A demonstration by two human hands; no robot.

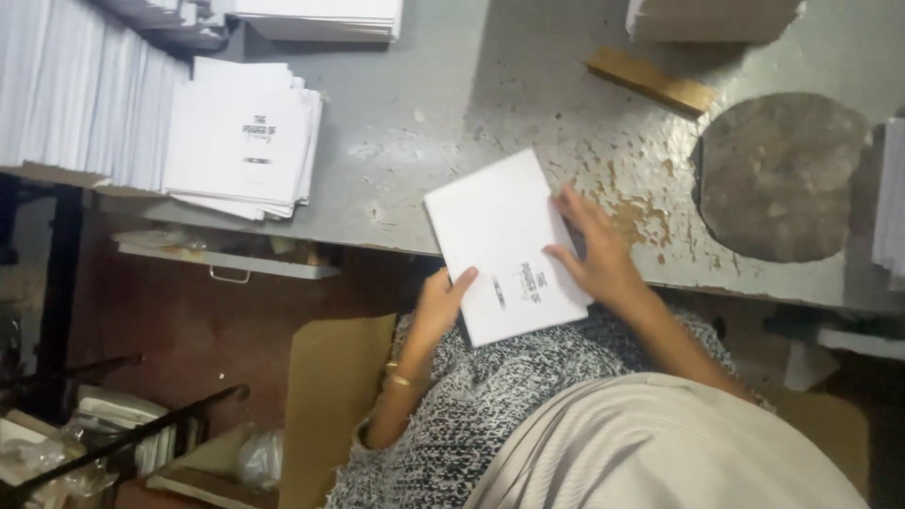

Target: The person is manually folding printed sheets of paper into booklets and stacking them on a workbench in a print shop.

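A white booklet [500, 247] with small dark print on its cover lies tilted at the front edge of the grey metal table [424, 113], its near end hanging over the edge. My left hand [439, 303], with a gold bangle at the wrist, grips the booklet's near left edge. My right hand [596, 256] lies on the booklet's right side with its fingers spread over the cover and edge.
A stack of similar booklets [240, 141] sits at the left, with rows of white sheets [75, 94] beside it. A wooden block [652, 81] and a round dark patch [778, 174] are at the right. A drawer [226, 262] hangs below; cardboard [330, 405] stands by my lap.
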